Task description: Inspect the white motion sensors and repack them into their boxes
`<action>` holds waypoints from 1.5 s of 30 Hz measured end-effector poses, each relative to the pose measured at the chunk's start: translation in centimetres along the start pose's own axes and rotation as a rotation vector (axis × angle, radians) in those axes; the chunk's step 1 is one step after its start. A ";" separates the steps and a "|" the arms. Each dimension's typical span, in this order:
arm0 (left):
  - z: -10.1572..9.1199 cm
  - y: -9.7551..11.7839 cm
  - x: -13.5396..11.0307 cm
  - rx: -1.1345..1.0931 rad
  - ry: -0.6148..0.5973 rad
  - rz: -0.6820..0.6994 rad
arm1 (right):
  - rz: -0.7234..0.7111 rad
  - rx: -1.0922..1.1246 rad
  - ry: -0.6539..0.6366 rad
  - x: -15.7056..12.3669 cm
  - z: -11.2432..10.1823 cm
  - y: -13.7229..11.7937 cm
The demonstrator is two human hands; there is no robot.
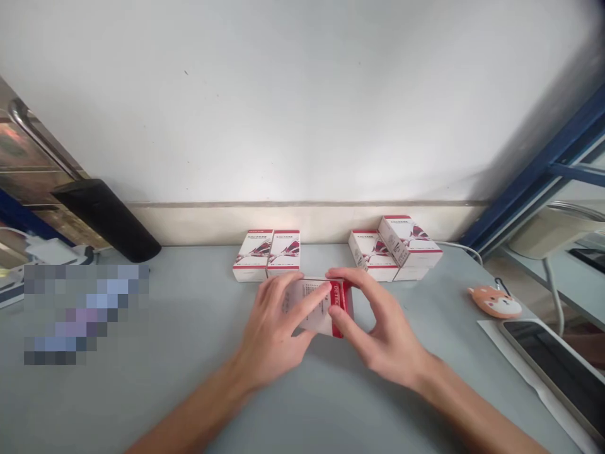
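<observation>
A grey table (142, 403) runs across the lower frame, against a white wall (293, 94) with a beige skirting band (302, 224). At top centre of the table, two white boxes with red trim (267, 254) stand side by side. To their right, more boxes of the same kind (409, 239) sit in a cluster, one tilted over the others. At right, a cable (458, 248) runs behind an orange dog-shaped mouse (495, 301), and a phone (553, 372) lies on white paper (491, 334). A black cylinder (106, 217) lies at upper left beneath a metal door handle (40, 139). A pixelated patch (85, 314) covers the table's left side. A blue window frame (534, 183) crosses the upper right.
</observation>
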State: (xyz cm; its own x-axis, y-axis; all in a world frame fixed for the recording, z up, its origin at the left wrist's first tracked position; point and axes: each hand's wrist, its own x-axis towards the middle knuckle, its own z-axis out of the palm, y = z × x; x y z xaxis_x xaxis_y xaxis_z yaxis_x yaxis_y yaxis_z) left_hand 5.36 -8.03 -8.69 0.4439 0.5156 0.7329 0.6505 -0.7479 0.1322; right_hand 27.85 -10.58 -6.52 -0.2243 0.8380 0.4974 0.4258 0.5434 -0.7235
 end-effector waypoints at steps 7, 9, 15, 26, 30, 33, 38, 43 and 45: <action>-0.4 -0.3 0.5 0.076 -0.005 -0.045 | 0.276 0.249 -0.016 0.9 0.1 -0.1; -0.5 -0.4 0.6 0.052 -0.008 -0.062 | 0.340 0.315 0.007 1.0 -0.3 0.1; -0.9 -0.4 0.8 -0.079 -0.041 -0.092 | 0.373 0.293 0.173 0.9 -1.1 0.9; -2.5 0.4 1.5 0.066 -0.046 0.143 | -0.020 0.065 0.218 -0.4 0.0 -0.3; -2.6 0.4 1.8 0.091 -0.021 0.163 | -0.173 -0.125 0.214 0.0 -0.3 0.1; -2.6 0.4 1.9 0.093 0.000 0.136 | -0.270 -0.344 0.319 0.6 -0.6 0.5; -2.4 0.5 1.9 0.126 -0.005 0.077 | -0.435 -0.502 0.235 0.8 -0.9 0.2; -2.2 0.7 1.8 0.136 0.028 0.069 | -0.360 -0.351 0.199 0.6 -1.1 -0.8; -2.1 0.8 1.8 0.144 0.043 0.086 | -0.328 -0.326 0.189 0.7 -1.2 -1.0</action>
State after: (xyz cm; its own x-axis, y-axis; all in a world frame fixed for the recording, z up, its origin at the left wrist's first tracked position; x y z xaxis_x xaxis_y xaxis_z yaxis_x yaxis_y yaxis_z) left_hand 5.39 -8.61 -5.86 0.4764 0.4317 0.7659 0.6945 -0.7190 -0.0267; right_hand 28.31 -10.60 -4.85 -0.2419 0.5857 0.7736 0.6185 0.7074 -0.3422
